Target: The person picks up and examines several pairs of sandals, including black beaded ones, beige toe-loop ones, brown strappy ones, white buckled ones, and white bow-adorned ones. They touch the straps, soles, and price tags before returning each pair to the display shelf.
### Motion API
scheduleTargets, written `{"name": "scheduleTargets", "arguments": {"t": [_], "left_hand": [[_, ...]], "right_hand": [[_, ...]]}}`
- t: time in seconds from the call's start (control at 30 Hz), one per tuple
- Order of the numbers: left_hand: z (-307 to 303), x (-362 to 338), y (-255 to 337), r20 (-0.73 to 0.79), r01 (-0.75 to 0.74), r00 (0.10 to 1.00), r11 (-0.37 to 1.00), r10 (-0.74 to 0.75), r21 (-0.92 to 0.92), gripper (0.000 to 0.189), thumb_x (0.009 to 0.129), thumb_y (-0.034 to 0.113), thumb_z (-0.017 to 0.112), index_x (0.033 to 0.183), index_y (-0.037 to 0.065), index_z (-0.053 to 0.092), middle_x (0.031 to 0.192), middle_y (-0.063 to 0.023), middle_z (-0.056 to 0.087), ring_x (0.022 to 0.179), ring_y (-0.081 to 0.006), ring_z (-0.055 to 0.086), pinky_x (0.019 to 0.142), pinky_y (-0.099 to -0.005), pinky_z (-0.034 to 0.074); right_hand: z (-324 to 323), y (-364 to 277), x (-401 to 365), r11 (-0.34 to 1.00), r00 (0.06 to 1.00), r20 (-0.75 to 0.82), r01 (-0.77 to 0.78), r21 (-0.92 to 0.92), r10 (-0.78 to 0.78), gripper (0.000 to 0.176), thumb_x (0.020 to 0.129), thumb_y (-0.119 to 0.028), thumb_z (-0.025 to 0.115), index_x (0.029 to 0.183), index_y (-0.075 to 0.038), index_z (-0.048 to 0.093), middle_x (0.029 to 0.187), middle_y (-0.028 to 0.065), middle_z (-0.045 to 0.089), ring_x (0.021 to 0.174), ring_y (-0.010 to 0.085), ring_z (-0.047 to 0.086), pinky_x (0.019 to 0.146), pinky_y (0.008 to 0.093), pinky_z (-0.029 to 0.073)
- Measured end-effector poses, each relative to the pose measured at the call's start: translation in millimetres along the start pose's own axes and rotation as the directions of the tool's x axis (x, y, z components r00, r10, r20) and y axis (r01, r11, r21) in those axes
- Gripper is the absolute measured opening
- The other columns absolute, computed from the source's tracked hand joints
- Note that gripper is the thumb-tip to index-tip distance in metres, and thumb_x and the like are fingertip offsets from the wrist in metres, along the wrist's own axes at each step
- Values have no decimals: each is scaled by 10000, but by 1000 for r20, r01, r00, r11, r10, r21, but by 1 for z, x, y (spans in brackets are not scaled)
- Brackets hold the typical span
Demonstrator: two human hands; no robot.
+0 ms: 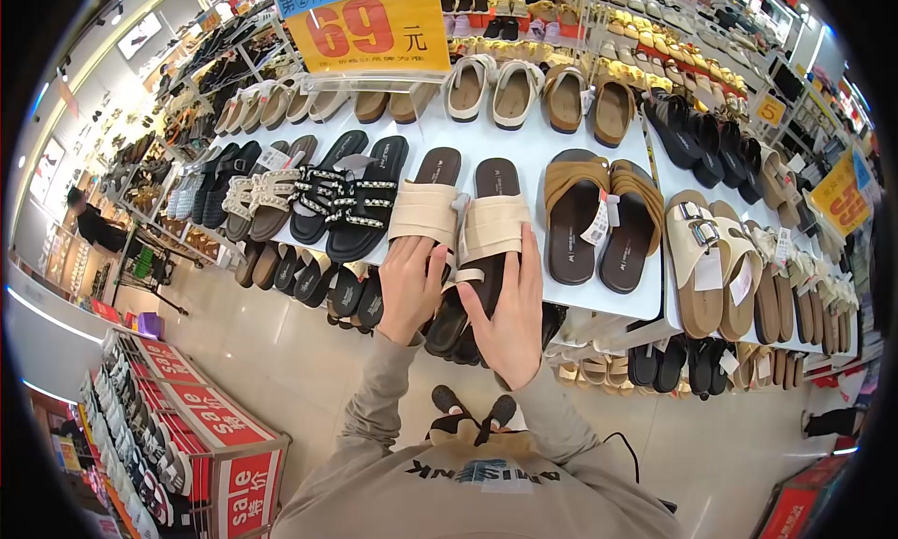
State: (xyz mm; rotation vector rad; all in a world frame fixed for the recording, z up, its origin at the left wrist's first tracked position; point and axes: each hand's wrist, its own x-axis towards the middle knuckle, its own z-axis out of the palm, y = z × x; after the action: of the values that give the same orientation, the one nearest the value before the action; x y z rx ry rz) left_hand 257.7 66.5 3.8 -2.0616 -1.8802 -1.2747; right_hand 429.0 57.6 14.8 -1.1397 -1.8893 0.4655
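The left sandal (423,211) is touched by the left hand (412,282), its hold unclear; the right sandal (492,226), by the loosely spread right hand (508,328). Both are best aligned gently.

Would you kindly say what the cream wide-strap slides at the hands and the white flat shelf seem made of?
Cream wide-strap slides: perhaps leather or a synthetic lookalike with a matte finish, judging by the smooth, layered bands.
White flat shelf: probably painted board or plastic, given its even, smooth surface.
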Motion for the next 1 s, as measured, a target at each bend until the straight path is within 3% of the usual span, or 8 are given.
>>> {"name": "scheduleTargets", "arguments": {"t": [0.13, 0.27, 0.33, 0.5, 0.6, 0.77, 0.9, 1.0], "left_hand": [[-1, 11, -12, 26, -115, 993, 993, 116, -24, 207, 972, 189, 615, 972, -15, 652, 939, -168, 654, 852, -384, 606, 736, -450, 474], [-6, 17, -23, 80, -138, 986, 986, 146, -92, 221, 959, 206, 644, 970, -15, 651, 924, -169, 653, 844, -379, 613, 721, -444, 477], [-7, 22, -26, 108, -77, 991, 995, 84, -66, 239, 965, 224, 641, 967, -14, 653, 911, -169, 653, 857, -380, 619, 737, -447, 486], [-10, 29, -32, 93, -138, 985, 984, 148, -110, 268, 971, 250, 635, 970, -18, 653, 914, -177, 652, 870, -384, 624, 758, -452, 497], [-10, 24, -42, 110, -167, 979, 985, 172, -54, 333, 952, 251, 649, 1106, -44, 640, 1030, -205, 656, 977, -400, 616, 875, -453, 498], [-16, 17, -46, 105, -239, 961, 962, 254, -134, 426, 930, 238, 680, 1237, -50, 608, 1163, -220, 647, 1101, -407, 596, 971, -451, 480], [-20, 1, -50, 104, -255, 958, 958, 269, -131, 514, 921, 194, 688, 1352, -52, 553, 1319, -218, 617, 1244, -405, 563, 1074, -481, 429], [-30, -14, -50, 162, -216, 956, 962, 243, -166, 592, 914, 171, 697, 1436, -23, 498, 1453, -171, 543, 1366, -375, 479, 1146, -496, 345]], "right_hand": [[4, 6, 8, 1000, 1000, -2, 0, 29, 0, 891, 957, -439, 655, 1520, 113, 241, 1634, 281, 167, 1486, 465, 222, 1216, 519, 213], [9, -3, 15, 999, 999, -40, -4, -47, 2, 838, 964, -389, 653, 1517, 104, 262, 1629, 281, 185, 1472, 464, 259, 1198, 507, 247], [16, -6, 20, 995, 998, -70, -9, -104, 1, 789, 974, -342, 647, 1517, 95, 277, 1623, 278, 206, 1461, 468, 283, 1181, 497, 275], [39, -9, 35, 963, 994, -107, -64, -264, 37, 781, 952, -458, 656, 1424, 120, 427, 1600, 290, 271, 1450, 451, 318, 1192, 520, 259], [50, -17, 41, 938, 987, -161, -85, -337, 31, 752, 957, -470, 640, 1418, 96, 460, 1598, 280, 285, 1449, 439, 322, 1188, 541, 253], [58, -21, 44, 924, 967, -243, -161, -348, 77, 724, 959, -465, 639, 1440, 50, 471, 1597, 273, 292, 1451, 430, 324, 1192, 547, 237], [51, -22, 33, 942, 978, -192, -138, -306, 81, 657, 955, -430, 651, 1424, 9, 515, 1599, 261, 298, 1461, 432, 317, 1201, 540, 227], [44, -30, 9, 957, 993, -106, -81, -277, 53, 582, 950, -286, 647, 1461, -46, 505, 1634, 213, 261, 1473, 441, 292, 1216, 513, 221]]}}
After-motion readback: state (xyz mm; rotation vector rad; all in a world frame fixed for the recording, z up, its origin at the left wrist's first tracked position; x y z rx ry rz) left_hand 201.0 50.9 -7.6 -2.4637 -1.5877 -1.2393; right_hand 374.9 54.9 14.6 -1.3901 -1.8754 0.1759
